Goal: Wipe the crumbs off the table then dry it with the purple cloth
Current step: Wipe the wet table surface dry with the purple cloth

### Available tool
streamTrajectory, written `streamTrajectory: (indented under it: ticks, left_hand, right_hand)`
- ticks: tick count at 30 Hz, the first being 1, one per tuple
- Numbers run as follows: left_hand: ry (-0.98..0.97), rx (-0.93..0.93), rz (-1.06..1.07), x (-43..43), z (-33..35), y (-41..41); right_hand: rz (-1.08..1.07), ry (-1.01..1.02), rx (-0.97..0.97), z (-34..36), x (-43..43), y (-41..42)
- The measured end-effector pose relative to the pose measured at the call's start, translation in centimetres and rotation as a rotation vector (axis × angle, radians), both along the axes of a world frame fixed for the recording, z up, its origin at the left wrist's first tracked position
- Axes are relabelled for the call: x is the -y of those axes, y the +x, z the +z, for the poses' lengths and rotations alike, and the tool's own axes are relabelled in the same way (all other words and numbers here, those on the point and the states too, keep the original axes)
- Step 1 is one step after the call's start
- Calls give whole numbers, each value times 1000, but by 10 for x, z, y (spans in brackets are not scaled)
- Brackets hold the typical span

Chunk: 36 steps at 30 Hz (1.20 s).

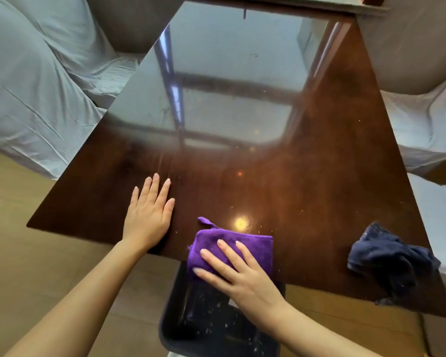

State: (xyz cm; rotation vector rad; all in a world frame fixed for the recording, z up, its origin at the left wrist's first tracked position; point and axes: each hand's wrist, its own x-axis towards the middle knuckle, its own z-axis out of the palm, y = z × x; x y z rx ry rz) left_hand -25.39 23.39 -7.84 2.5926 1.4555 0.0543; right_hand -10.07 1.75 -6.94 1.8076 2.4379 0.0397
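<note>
A folded purple cloth (242, 244) lies at the near edge of the glossy dark brown table (319, 163), partly overhanging it. My right hand (238, 275) presses flat on the cloth with fingers spread. My left hand (150, 215) rests flat and open on the table to the left, holding nothing. A few pale crumbs (258, 225) speckle the table just beyond the cloth, near a bright light reflection.
A crumpled dark blue cloth (389, 258) sits at the table's near right corner. A dark bin (211, 320) flecked with crumbs stands on the floor below the near edge. Seats draped in white sheets flank the table at left (36, 86) and right (428, 119).
</note>
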Motion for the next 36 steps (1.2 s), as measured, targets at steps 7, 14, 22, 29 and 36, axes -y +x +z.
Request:
streamTrajectory:
  ticks: [7,14,22,29,36]
  left_hand:
    - [5,1,-6,16,2,-5]
    - [25,18,-53,21,-2,-12]
    - [24,-10,-88,29,-1,-17]
    - [79,21,-78,29,-9,-17]
    - [106,19,-91,27,-13,-17]
  right_hand:
    - [-107,78,-134,-2,18,-10]
    - [-254,260,-551,9,43,-34]
    - [-576,647,-620,81,14,72]
    - [-860,112,-641,35,-24,160]
    - [-677,187,-558,13,-11,107]
